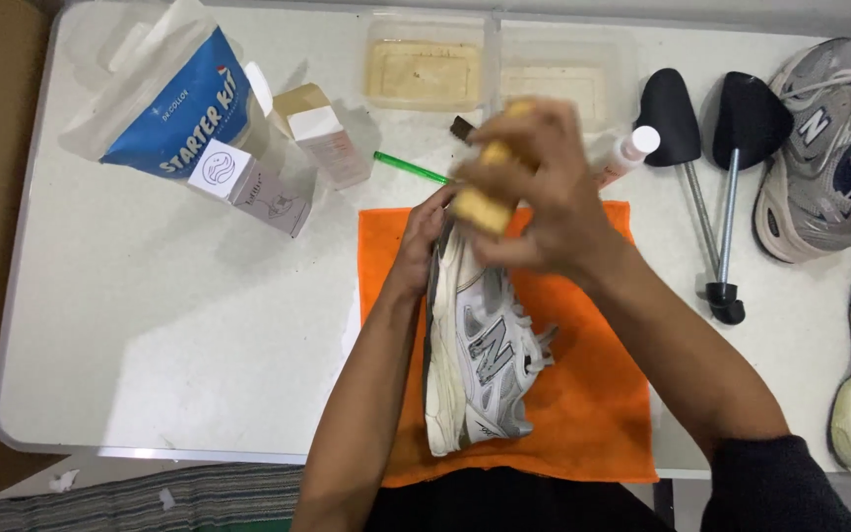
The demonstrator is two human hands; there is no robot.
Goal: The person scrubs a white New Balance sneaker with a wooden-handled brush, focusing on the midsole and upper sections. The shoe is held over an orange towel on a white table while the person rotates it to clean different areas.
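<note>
Gripping yellow brush (pixel 485 187) w/ right hand (pixel 544 197) raised; left hand (pixel 421 241) clamps sneaker (pixel 475 355) toe.

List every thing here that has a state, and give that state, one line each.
left hand: gripping the toe of the sneaker
right hand: closed on the yellow brush, blurred
yellow brush: held at the sneaker's toe
sneaker: on its side on the orange cloth
orange cloth: spread flat
blue pouch: lying down
two shoe trees: lying side by side
plastic tubs: open

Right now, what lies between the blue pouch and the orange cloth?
In the head view, two small cartons stand between the blue pouch and the orange cloth.
</note>
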